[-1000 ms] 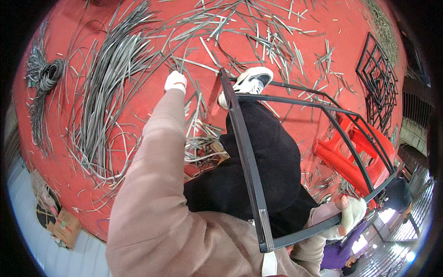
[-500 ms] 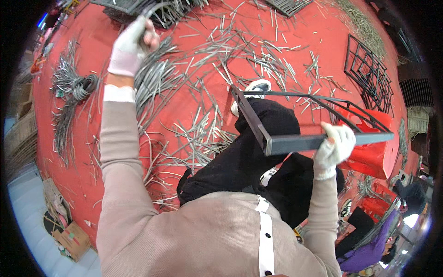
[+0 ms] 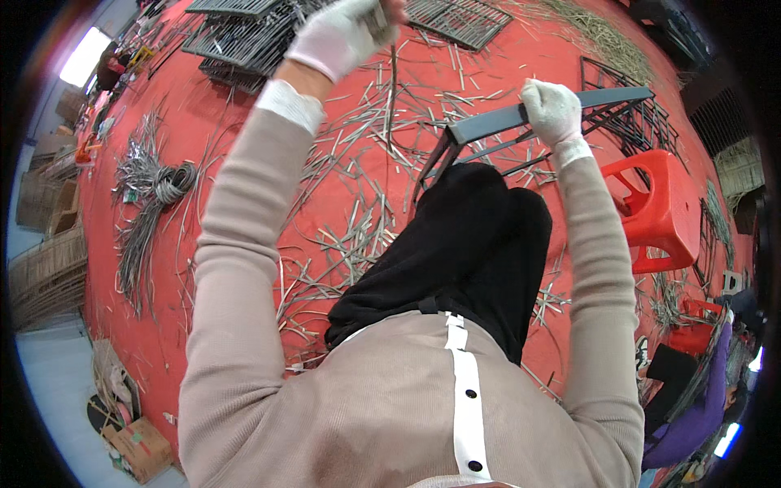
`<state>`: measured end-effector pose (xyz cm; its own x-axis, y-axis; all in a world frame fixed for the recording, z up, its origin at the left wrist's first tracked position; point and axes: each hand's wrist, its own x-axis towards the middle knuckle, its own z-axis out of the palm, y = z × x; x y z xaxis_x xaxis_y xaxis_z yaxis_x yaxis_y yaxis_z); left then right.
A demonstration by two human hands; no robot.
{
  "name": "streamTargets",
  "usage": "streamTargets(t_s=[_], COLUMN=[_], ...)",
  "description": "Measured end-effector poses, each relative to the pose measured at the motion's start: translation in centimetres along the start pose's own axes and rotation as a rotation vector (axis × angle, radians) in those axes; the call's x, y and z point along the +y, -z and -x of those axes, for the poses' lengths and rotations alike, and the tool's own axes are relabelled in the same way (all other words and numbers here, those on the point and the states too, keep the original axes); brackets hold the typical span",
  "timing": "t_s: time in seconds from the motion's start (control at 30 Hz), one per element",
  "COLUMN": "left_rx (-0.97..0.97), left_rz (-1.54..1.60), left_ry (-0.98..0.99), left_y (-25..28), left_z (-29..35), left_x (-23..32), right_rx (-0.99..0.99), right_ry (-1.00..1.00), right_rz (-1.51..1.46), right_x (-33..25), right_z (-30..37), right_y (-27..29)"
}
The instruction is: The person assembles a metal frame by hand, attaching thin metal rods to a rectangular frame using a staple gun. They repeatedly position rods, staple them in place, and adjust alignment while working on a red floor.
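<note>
My left hand (image 3: 346, 37), in a white glove with bare fingertips, is raised at the top edge, its fingers closed. A long dark, flat strip (image 3: 393, 93) hangs down from it; the exact grip is cut off by the edge. With my right hand (image 3: 553, 114), also gloved, I grip the upper bar of a dark metal frame (image 3: 488, 124). The frame stands tilted in front of my black-trousered knees, and its lower bars are partly hidden behind them.
Loose grey strips (image 3: 358, 232) litter the red floor (image 3: 236, 195). A tied bundle of strips (image 3: 167, 183) lies at left. Dark slatted racks (image 3: 460, 20) are at the far side. A red plastic stool (image 3: 663, 211) stands right, with a person in purple (image 3: 691, 419) beyond my right arm.
My left hand has moved right, with the strip now hanging below it. My right hand has pushed the metal frame away from my body, baring more of the red stool.
</note>
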<state>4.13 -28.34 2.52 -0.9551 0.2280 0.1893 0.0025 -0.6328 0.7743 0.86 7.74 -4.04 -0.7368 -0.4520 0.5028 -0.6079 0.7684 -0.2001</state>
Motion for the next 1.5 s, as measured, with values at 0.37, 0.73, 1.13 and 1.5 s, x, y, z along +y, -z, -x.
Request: streamTargets(t_s=[0.37,0.73,1.13,1.5], left_rx=[0.488,0.376,0.245,0.284], left_rz=[-0.172,-0.134,-0.060,-0.141], left_ry=[0.027,0.025,0.178,0.212], left_y=[-6.0,-5.9,-1.0,-1.1], left_z=[-0.4,-0.6,-3.4,-4.1], left_x=[-14.9,-15.6,-14.0,-14.2], right_rx=[0.204,0.092,0.088,-0.295], right_ry=[-0.210,-0.176,-0.316,-0.418], right_rz=[0.173,0.143,-0.526,-0.437], right_x=[-2.4,-1.1,-7.7,-6.0], right_z=[4.1,3.4,-2.8,-5.3], right_y=[1.1,3.0,-1.2,-0.6])
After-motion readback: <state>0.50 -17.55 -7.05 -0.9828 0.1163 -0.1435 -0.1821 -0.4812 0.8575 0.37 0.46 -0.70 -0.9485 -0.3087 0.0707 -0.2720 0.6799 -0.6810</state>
